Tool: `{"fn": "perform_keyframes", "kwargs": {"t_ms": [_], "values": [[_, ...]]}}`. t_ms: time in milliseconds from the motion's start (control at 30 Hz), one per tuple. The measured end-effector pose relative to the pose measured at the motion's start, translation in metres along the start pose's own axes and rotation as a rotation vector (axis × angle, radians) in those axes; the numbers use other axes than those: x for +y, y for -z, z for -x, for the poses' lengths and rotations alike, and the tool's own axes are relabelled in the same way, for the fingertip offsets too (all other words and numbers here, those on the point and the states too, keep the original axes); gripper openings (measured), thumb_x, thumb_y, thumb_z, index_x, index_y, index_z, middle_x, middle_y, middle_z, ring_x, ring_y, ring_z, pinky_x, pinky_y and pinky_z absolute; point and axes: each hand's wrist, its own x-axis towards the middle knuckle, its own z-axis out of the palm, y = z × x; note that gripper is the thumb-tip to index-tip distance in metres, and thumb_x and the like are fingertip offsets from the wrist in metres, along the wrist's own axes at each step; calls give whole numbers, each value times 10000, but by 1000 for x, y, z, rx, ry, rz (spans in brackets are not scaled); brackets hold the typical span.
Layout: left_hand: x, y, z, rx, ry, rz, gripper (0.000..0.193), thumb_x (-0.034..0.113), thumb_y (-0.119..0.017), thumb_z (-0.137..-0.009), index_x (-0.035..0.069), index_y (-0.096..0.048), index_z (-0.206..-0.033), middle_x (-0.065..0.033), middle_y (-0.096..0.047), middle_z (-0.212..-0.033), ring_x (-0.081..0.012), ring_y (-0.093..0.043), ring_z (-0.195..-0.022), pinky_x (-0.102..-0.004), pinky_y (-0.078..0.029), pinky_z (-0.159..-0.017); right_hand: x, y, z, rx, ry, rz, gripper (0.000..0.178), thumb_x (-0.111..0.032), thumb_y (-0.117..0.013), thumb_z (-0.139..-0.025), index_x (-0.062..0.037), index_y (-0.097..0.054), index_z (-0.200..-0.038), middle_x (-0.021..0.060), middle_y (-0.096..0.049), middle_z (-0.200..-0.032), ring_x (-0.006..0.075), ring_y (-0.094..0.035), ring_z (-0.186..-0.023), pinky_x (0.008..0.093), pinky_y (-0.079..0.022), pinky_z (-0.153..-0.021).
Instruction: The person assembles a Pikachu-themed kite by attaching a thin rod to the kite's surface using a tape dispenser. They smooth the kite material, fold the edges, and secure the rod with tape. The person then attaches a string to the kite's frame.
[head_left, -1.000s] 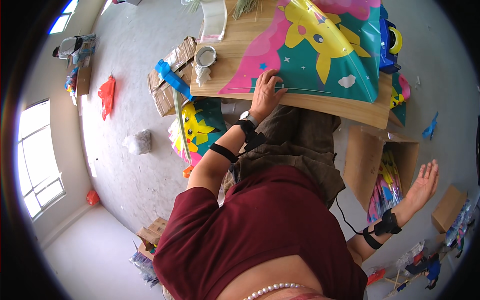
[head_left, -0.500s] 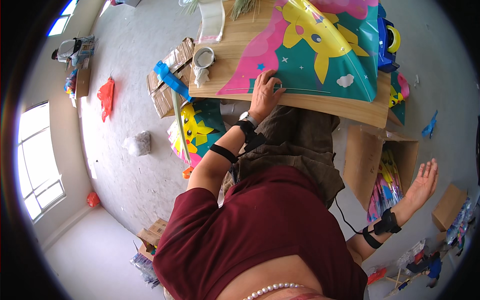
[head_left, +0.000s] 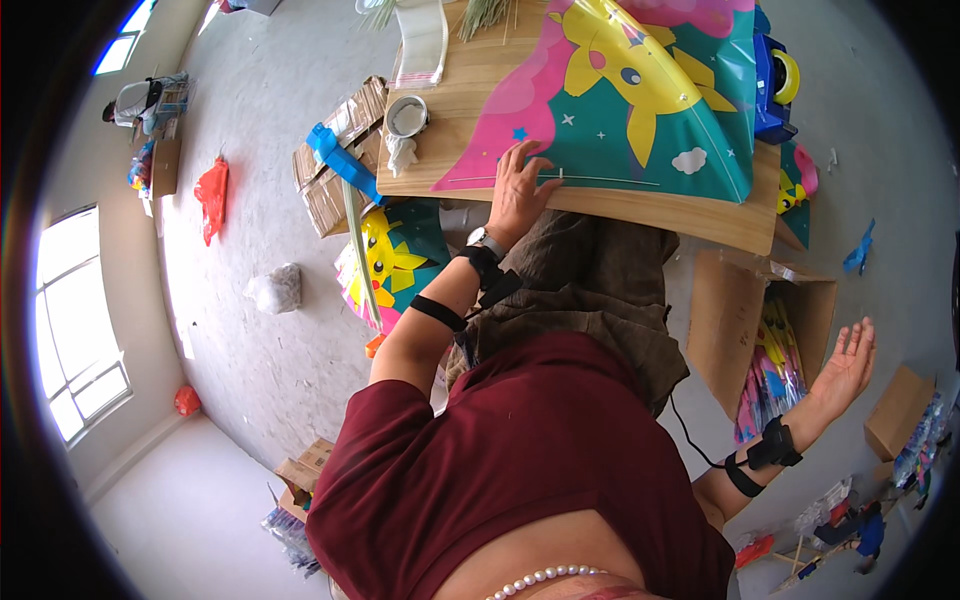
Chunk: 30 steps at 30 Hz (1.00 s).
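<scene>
A triangular kite sheet [head_left: 590, 150], green and pink with a yellow cartoon figure, lies spread on the wooden table. Along its near edge runs a thin white rod [head_left: 610, 181] with a small white fitting [head_left: 560, 174] on it. My left hand [head_left: 517, 195] rests on that edge, fingers stretched forward over the pink and green print, the thumb pointing toward the fitting. Nothing shows gripped in it. Off to the right, away from the table, my right hand [head_left: 845, 372] is held out with its palm up and fingers extended, holding nothing.
A roll of tape [head_left: 407, 117] stands at the table's left. A blue tape dispenser [head_left: 775, 90] is at its right edge. An open cardboard box [head_left: 722, 310] with packaged colourful items sits below right. More printed sheets [head_left: 400, 250] hang at the left beside a blue strap [head_left: 345, 160].
My left hand has shifted slightly left along the kite's near edge, and its thumb and fingers have moved away from the white fitting. My right hand stays put.
</scene>
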Motion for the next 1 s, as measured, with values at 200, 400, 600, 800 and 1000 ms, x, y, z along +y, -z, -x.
{"fn": "perform_keyframes", "kwargs": {"t_ms": [200, 400, 600, 800, 1000], "values": [[-9, 6, 5, -16, -15, -49, 228, 88, -765, -823, 81, -643, -1015, -154, -532, -1371, -407, -462, -1322, -500, -398, -1091, 0, -4, 1, -1, -6, 2, 269, -171, -631, -1013, 4, -635, -1217, 120, -642, -1291, 187, -581, -1142, 377, -451, -1017], [-9, 6, 7, -8, -4, -46, 182, 73, -750, -832, 72, -647, -982, -166, -533, -1368, -410, -460, -1323, -504, -400, -1088, 0, -5, 1, -11, -1, -2, 274, -174, -631, -1013, 5, -634, -1221, 122, -641, -1292, 186, -581, -1139, 374, -451, -1014], [-9, 2, 7, 0, 2, -34, 157, 72, -746, -835, 75, -655, -963, -168, -534, -1368, -408, -461, -1321, -503, -399, -1084, -2, -5, 2, 4, -5, 9, 273, -174, -628, -1015, 6, -635, -1221, 120, -641, -1288, 182, -581, -1134, 373, -451, -1012], [-9, 1, 5, 0, 3, -40, 155, 69, -750, -827, 77, -659, -952, -156, -536, -1371, -401, -461, -1322, -497, -394, -1087, 0, -4, 1, -6, -3, 3, 267, -172, -626, -1016, 4, -637, -1217, 118, -646, -1279, 179, -583, -1133, 372, -452, -1013], [-7, 1, 3, -1, -3, -46, 159, 66, -755, -821, 75, -661, -949, -152, -536, -1374, -397, -462, -1323, -499, -395, -1083, -1, -3, 1, -5, -5, -1, 262, -171, -629, -1015, 2, -641, -1211, 115, -650, -1277, 176, -585, -1132, 370, -453, -1012]]}}
